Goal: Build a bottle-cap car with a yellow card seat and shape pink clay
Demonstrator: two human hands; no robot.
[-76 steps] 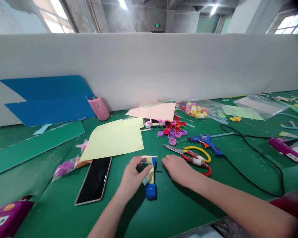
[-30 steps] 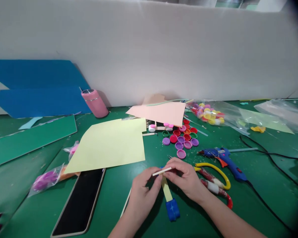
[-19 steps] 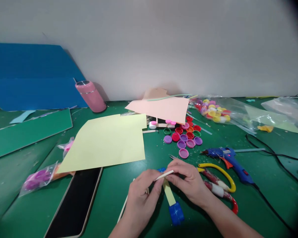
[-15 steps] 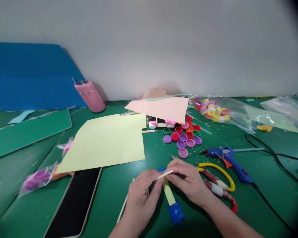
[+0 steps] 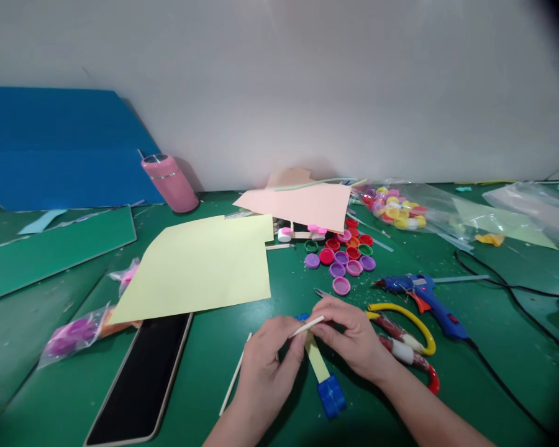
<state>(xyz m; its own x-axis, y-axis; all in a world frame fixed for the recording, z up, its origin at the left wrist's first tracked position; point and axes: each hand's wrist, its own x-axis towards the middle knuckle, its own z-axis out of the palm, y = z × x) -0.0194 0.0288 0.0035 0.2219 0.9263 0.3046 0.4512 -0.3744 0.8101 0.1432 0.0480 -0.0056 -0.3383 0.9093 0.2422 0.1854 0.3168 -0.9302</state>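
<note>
Between both hands is a short pale stick (image 5: 307, 326), tilted up to the right. My left hand (image 5: 271, 360) pinches its lower left end, and my right hand (image 5: 347, 332) pinches near its right end. Beneath them lies a pale yellow strip (image 5: 317, 360) with a blue piece (image 5: 331, 396) at its near end; another blue bit shows at the far end, partly hidden by the fingers. A longer pale stick (image 5: 235, 375) lies left of my left hand. Grey metal tips poke out beyond my right hand, beside pliers with yellow and red handles (image 5: 403, 352).
A blue glue gun (image 5: 428, 298) with its cable lies right. Coloured caps (image 5: 340, 270) are scattered ahead, near pink paper (image 5: 302, 203) and a bag of caps (image 5: 395, 208). Left are yellow paper (image 5: 205, 267), a phone (image 5: 142, 379), a pink bottle (image 5: 171, 183) and blue boards (image 5: 65, 180).
The view has shifted slightly, so the things on the right appear a little further left. Both hands keep their pinch on the short stick, with hardly any movement.
</note>
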